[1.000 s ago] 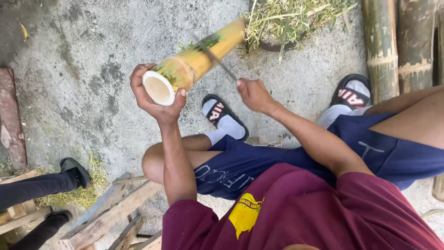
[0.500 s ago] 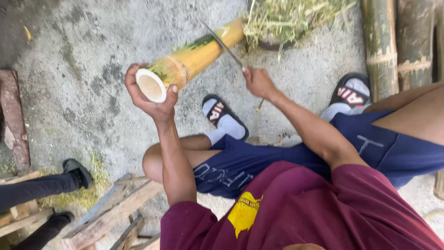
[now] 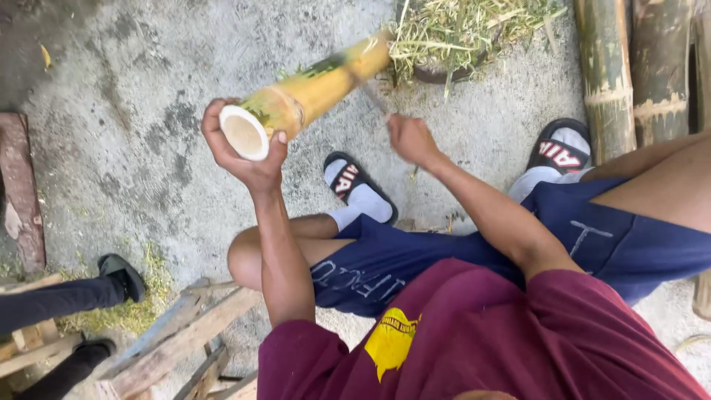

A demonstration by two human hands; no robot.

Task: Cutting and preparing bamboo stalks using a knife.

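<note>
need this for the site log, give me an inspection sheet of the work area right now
surface: rough grey concrete floor, stained and littered with small chips.
job's things: yellow-green bamboo section held slanted, cut pale end toward the camera; a knife, blurred, with its blade against the bamboo's underside.
clutter: heap of green shavings at the bamboo's far end; wooden planks lower left; a wood block at the left edge.
grippers: left hand cups the bamboo's cut end; right hand grips the knife handle.
cables: nothing seen.
surroundings: thick bamboo poles upper right; another person's dark-trousered legs and shoe at lower left.
</note>
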